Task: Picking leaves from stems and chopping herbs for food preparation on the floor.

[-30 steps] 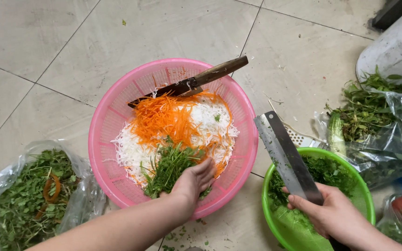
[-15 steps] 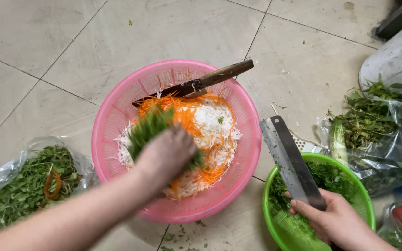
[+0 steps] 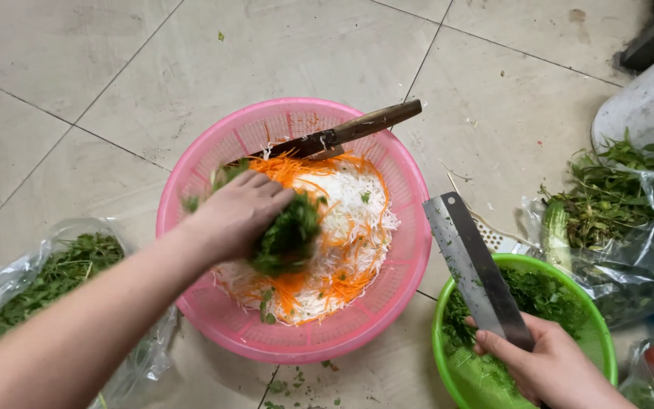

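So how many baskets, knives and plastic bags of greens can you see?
Baskets: 2, pink basket and green basket
Knives: 2, wooden-handled knife and cleaver
Bags of greens: 2, left bag and right bag
Total: 6

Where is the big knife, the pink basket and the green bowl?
cleaver [image 3: 472,265], head view, middle of the flat blade.
pink basket [image 3: 410,250], head view, right wall.
green bowl [image 3: 596,333], head view, right rim.

Left hand [image 3: 238,214] palm down, fingers curled shut around a clump, forearm stretched in from lower left. Right hand [image 3: 550,367] fisted low right, gripping tight.
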